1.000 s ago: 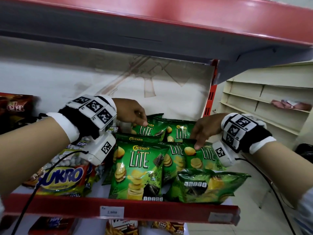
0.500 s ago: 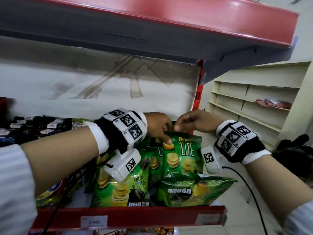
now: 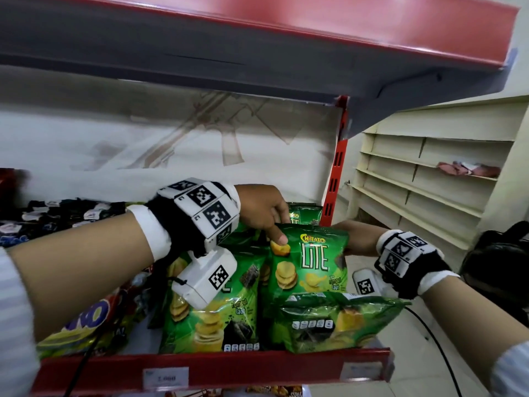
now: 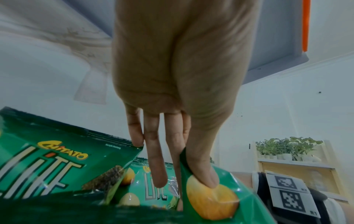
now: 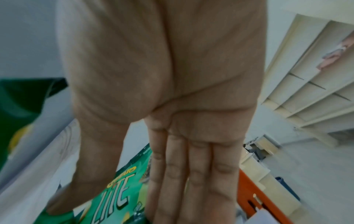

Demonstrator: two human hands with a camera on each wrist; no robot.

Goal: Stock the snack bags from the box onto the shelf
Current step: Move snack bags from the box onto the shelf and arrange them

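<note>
A green Chitato Lite snack bag (image 3: 310,262) stands upright on the red-edged shelf (image 3: 257,368), at the right of the row. My left hand (image 3: 279,233) pinches its top left corner, thumb on the front and fingers behind; the left wrist view shows the thumb (image 4: 207,178) pressed on the bag (image 4: 214,201). My right hand (image 3: 355,239) lies against the bag's right edge, its fingers hidden behind. In the right wrist view this hand (image 5: 172,189) has straight fingers (image 5: 193,181), with a Lite bag (image 5: 114,198) beyond them.
Another Lite bag (image 3: 211,316) stands to the left, one lies flat (image 3: 329,322) at the front edge, and one stands at the back (image 3: 303,213). Yellow snack bags (image 3: 86,325) fill the left. The upper shelf (image 3: 257,38) hangs close overhead. A red post (image 3: 335,173) bounds the right.
Both hands came forward from the bags at the back and stood one Lite bag upright. The right hand slid from the bag's top to its right edge.
</note>
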